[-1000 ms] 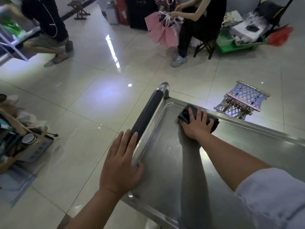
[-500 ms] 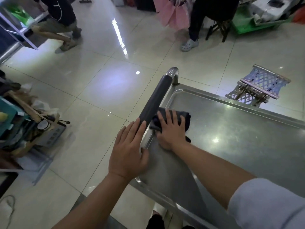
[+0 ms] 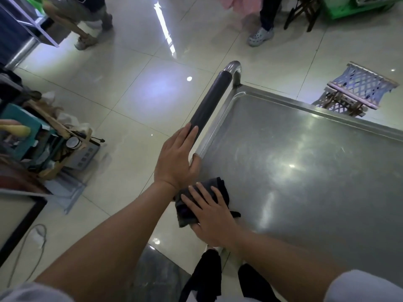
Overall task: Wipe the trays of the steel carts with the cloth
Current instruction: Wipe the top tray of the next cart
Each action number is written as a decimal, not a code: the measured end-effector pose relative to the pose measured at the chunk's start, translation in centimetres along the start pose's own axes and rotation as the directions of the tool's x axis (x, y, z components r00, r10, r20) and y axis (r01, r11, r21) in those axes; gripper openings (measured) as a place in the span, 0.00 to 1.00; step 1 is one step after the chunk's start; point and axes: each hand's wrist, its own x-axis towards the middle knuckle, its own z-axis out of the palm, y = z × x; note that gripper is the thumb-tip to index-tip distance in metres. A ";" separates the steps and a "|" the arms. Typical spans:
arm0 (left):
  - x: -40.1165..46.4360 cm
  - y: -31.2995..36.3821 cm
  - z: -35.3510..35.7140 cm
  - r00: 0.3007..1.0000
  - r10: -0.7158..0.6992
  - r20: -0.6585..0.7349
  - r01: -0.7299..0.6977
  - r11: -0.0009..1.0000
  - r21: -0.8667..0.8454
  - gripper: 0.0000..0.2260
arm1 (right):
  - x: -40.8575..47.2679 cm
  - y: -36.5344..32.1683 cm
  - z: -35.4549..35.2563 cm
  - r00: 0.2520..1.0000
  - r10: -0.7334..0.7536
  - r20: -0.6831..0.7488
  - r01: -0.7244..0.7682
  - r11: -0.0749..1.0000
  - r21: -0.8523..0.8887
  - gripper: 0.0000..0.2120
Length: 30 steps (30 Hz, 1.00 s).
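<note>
Under my right hand (image 3: 212,216), fingers spread flat, dark cloth (image 3: 185,211) on steel tray (image 3: 305,171); left hand (image 3: 176,158) fingers straight together on handle (image 3: 210,103).

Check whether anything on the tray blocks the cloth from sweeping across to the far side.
Nothing visible does. The right hand presses the dark cloth flat at the near left corner of the steel tray, whose visible surface is bare steel. The left hand rests on the handle, off the tray.
</note>
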 end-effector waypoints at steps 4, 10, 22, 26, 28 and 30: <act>0.0 0.3 -0.2 1.000 0.008 0.027 -0.010 0.996 0.088 0.29 | -3.1 0.0 0.1 0.999 0.000 0.043 0.000 1.000 0.000 0.32; -0.1 0.5 -0.6 0.999 -0.019 0.036 0.014 0.990 0.137 0.29 | -8.7 2.0 0.4 0.996 0.050 0.077 -0.047 0.998 -0.041 0.32; -1.5 4.8 0.2 0.988 -0.149 0.048 0.126 0.938 0.323 0.35 | -25.9 7.6 0.2 0.947 0.307 0.093 -0.299 0.950 -0.094 0.42; -5.9 10.9 4.2 0.986 -0.002 0.167 -0.027 0.986 0.167 0.38 | -30.2 8.0 -0.2 0.888 0.449 0.103 -0.450 0.893 -0.015 0.42; -8.4 14.5 7.0 0.960 0.067 0.270 -0.090 0.993 0.075 0.34 | -32.2 7.9 -0.2 0.845 0.524 0.106 -0.529 0.849 0.019 0.40; -10.2 17.7 9.3 0.925 0.139 0.355 -0.166 0.985 0.046 0.30 | -34.0 8.1 -0.1 0.784 0.610 0.113 -0.618 0.783 0.061 0.39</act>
